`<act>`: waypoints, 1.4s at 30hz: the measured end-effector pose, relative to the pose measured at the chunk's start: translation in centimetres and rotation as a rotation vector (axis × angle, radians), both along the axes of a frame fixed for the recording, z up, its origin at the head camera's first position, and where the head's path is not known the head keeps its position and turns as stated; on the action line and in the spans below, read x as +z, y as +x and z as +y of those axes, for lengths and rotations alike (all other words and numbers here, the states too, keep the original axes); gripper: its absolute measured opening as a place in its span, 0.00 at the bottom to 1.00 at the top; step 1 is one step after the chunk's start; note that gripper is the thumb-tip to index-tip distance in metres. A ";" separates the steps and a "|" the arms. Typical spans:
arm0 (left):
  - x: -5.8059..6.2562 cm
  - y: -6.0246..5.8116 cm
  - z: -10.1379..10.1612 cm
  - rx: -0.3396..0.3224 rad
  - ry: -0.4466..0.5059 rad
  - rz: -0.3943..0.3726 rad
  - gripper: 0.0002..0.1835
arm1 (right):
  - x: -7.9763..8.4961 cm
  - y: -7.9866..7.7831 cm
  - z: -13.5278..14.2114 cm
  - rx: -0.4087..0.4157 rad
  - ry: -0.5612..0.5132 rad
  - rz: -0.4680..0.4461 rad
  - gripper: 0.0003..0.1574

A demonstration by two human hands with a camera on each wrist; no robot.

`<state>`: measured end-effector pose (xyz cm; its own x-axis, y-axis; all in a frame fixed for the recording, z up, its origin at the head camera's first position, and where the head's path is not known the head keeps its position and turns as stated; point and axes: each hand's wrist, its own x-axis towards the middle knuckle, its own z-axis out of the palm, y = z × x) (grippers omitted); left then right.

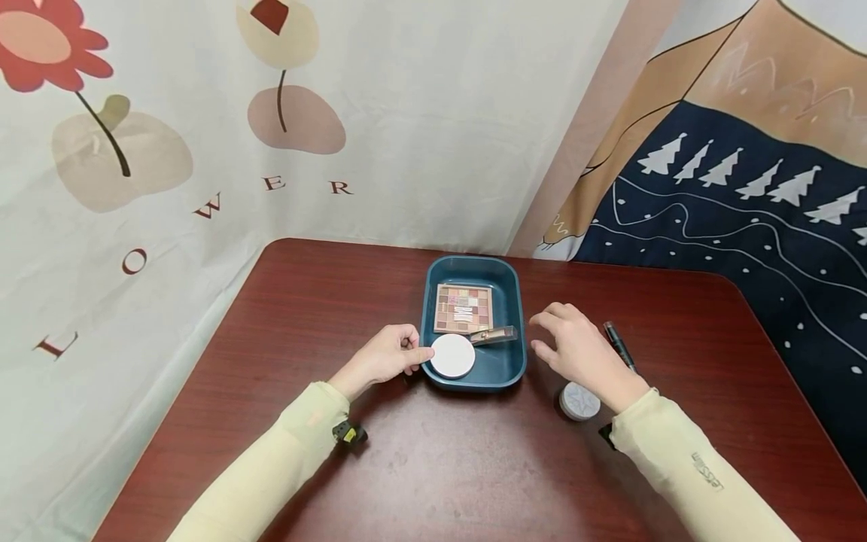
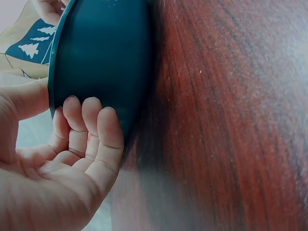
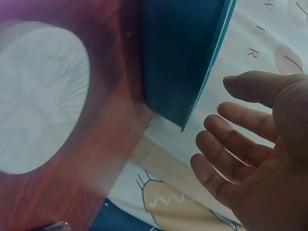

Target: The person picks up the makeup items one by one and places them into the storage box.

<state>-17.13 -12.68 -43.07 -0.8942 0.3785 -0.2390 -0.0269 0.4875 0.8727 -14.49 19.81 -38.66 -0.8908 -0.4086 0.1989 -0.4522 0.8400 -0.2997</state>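
A dark blue tray (image 1: 497, 374) stands on the table, its long sides running away from me. My left hand (image 1: 391, 354) pinches its left rim, the thumb over the edge and the fingertips against the outer wall (image 2: 103, 57). Inside lie an eyeshadow palette (image 1: 463, 309), a small clear tube (image 1: 494, 335) and a round white disc (image 1: 452, 356) close to my left thumb. My right hand (image 1: 576, 348) hovers just right of the tray with its fingers loosely spread, holding nothing; the right wrist view shows a gap between those fingers and the wall (image 3: 180, 53).
Right of the tray, below my right hand, sits a round grey-white container (image 1: 579, 401) with a star pattern on top. A dark pen-like stick (image 1: 619, 345) lies beyond my right wrist. Printed curtains (image 1: 433, 150) hang behind the brown table (image 1: 325, 286).
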 end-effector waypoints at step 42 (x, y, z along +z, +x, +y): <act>0.0 0.0 -0.1 -0.016 0.011 0.012 0.17 | -2.0 4.3 3.9 -0.044 0.189 -0.354 0.37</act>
<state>-17.09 -12.74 -43.03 -0.8909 0.3954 -0.2235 -0.0083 0.4778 0.8784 -10.21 23.74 -40.68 -0.9082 -0.3684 -0.1984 -0.3111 0.9116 -0.2687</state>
